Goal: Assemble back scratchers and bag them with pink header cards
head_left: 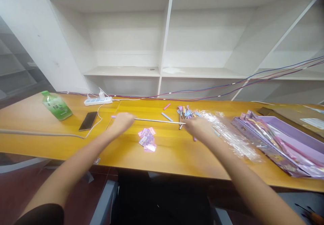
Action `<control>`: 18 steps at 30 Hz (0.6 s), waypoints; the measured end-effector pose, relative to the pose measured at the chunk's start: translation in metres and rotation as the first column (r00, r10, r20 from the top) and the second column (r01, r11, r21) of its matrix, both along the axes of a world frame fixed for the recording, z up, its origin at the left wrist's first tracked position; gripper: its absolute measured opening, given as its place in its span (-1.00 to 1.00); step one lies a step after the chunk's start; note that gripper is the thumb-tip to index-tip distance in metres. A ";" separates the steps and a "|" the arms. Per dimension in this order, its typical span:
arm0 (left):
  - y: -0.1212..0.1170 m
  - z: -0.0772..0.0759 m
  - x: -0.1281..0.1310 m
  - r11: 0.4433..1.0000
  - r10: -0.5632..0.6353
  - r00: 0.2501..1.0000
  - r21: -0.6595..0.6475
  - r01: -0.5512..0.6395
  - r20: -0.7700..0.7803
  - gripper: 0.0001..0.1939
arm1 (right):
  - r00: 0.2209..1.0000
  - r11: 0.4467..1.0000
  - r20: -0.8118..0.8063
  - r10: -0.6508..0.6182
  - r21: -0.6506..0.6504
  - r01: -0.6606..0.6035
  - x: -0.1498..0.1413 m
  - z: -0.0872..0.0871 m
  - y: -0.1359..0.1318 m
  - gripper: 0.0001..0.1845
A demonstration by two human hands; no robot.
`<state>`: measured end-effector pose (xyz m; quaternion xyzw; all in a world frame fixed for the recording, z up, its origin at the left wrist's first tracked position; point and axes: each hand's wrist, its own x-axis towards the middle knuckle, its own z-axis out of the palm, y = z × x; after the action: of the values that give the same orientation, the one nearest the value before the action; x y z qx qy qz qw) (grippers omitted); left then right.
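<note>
A thin metal back scratcher rod [159, 120] stretches level between my two hands above the table. My left hand [124, 121] is closed round its left part, and a purple tip [113, 117] pokes out beyond the fist. My right hand [196, 127] grips the other end, covering it; a bit of purple shows below that fist. Just behind the right hand lies a pile of back scratchers [187, 113] with small hand-shaped heads in pink, blue and orange. A blue tube [167, 117] and a pink tube [166, 106] rest nearby. Small printed cards [148, 140] lie in a heap below the rod.
Crumpled clear plastic wrappers [230, 137] and a purple box [275, 144] with packaged items lie at right, beside a cardboard box [298, 117]. On the left are a green bottle [57, 106], a phone [88, 121], a power strip [97, 100] and cables. White shelves [126, 71] stand behind.
</note>
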<state>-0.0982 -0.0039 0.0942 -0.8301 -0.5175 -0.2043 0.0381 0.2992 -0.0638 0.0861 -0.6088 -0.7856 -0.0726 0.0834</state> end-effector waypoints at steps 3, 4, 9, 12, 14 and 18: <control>0.001 0.007 -0.067 0.998 0.052 0.989 -0.032 -0.057 -0.141 -0.73 | 1.000 0.999 0.000 -0.026 0.024 0.026 0.092 0.000 -0.020 -0.71; -0.001 0.005 -0.082 0.995 0.083 0.976 -0.036 -0.092 -0.202 -0.72 | 1.000 1.000 -0.003 -0.022 0.004 0.022 0.115 -0.002 -0.027 -0.70; -0.021 -0.015 -0.089 0.992 0.072 0.959 -0.079 -0.097 -0.273 -0.69 | 0.995 0.996 -0.075 -0.063 -0.070 0.057 0.154 -0.021 -0.056 -0.63; -0.029 -0.019 -0.076 0.990 0.075 0.949 -0.087 -0.106 -0.306 -0.71 | 0.985 0.998 -0.170 -0.031 -0.057 0.022 0.150 -0.028 -0.065 -0.55; -0.033 -0.018 -0.071 0.990 0.058 0.946 -0.105 -0.096 -0.319 -0.73 | 0.974 0.998 -0.221 -0.052 -0.030 0.047 0.150 -0.032 -0.070 -0.54; -0.039 -0.018 -0.075 0.998 -0.002 0.934 -0.056 -0.019 -0.357 -0.77 | 0.952 0.979 -0.230 -0.202 -0.064 0.192 0.157 -0.042 -0.077 -0.56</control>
<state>-0.1736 -0.0431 0.0758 -0.8519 -0.5112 -0.0349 0.1082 0.4563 -0.1405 0.0441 -0.6901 -0.7067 0.0082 0.1558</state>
